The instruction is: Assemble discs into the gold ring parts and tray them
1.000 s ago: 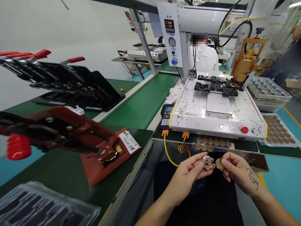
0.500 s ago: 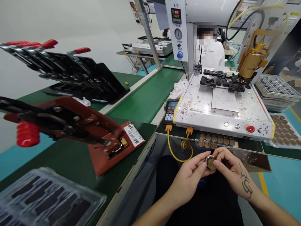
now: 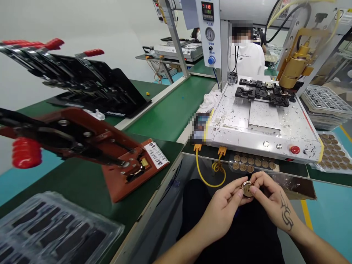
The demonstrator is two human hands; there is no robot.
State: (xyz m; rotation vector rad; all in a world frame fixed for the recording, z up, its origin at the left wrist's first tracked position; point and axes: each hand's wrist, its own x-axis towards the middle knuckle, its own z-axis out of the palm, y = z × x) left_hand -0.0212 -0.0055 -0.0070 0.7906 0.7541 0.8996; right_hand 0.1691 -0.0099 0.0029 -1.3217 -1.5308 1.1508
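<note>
Above my lap, my left hand (image 3: 224,203) and my right hand (image 3: 271,196) pinch a small round disc (image 3: 247,189) between them. It has a shiny rose-gold rim and a tan face with dark print too small to read. The left thumb and fingers grip its left edge; the right thumb presses on the face near the right edge. Fingers hide parts of the rim and the back. Just beyond my hands, a clear sheet of round tan stickers (image 3: 250,162) lies along the bench edge.
A white dispensing machine (image 3: 264,137) carrying black fixtures (image 3: 264,91) stands ahead. A brown toggle press (image 3: 132,172) and a clear plastic tray (image 3: 63,227) occupy the left bench. Stacked trays (image 3: 324,104) and another sticker sheet (image 3: 334,154) sit right. A co-worker (image 3: 247,58) is behind the machine.
The camera view has shifted slightly. Both hands keep nearly the same pinch on the disc, which has tilted a little so more of its face shows.
</note>
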